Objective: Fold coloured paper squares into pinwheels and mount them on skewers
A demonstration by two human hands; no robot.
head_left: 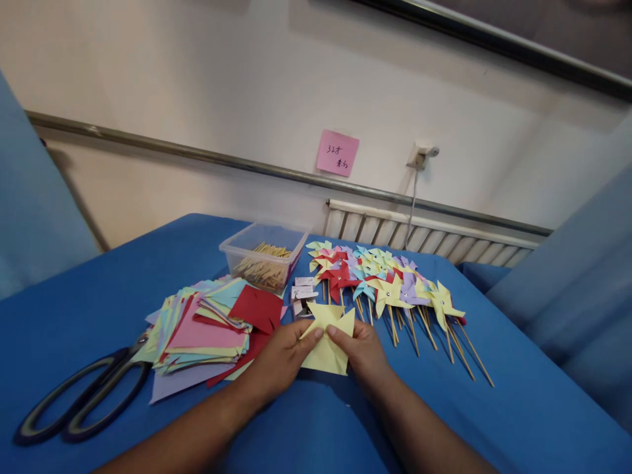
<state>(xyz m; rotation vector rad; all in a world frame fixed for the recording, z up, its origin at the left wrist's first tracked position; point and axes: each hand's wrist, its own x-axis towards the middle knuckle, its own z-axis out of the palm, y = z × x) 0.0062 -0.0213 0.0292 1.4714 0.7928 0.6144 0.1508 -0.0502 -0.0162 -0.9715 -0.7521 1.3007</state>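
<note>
Presently, findings at this moment are as follows.

Work piece: a yellow paper square [328,342], cut in from its corners, lies flat on the blue table cover [494,408] directly before the person, between both hands.

Left hand [281,359]: fingers closed in a light pinch on the left side of the yellow paper square near its centre, one flap drawn inward under thumb and forefinger.

Right hand [363,352]: likewise pinched shut on the sheet's right side, fingertips meeting the left hand's close to the middle.

Step in hand, by judgement: folding alternate points to the centre to form a pinwheel head.

Method advice: bring each point over in a soft curl, not a crease; keep the gathered tips stacked squarely on the centre and pressed by one thumb while the other hand fetches the next point.

Risk: releasing pressure lets the flaps spring back; pulling hard may tear at the cuts.

Surroundings: finished pinwheels [390,286] on sticks lie just beyond the right hand; a stack of coloured paper [207,332] sits left of the work; scissors [83,395] lie further left; a clear tub of sticks [264,253] stands behind; a small box [302,296] rests just beyond the sheet.
</note>
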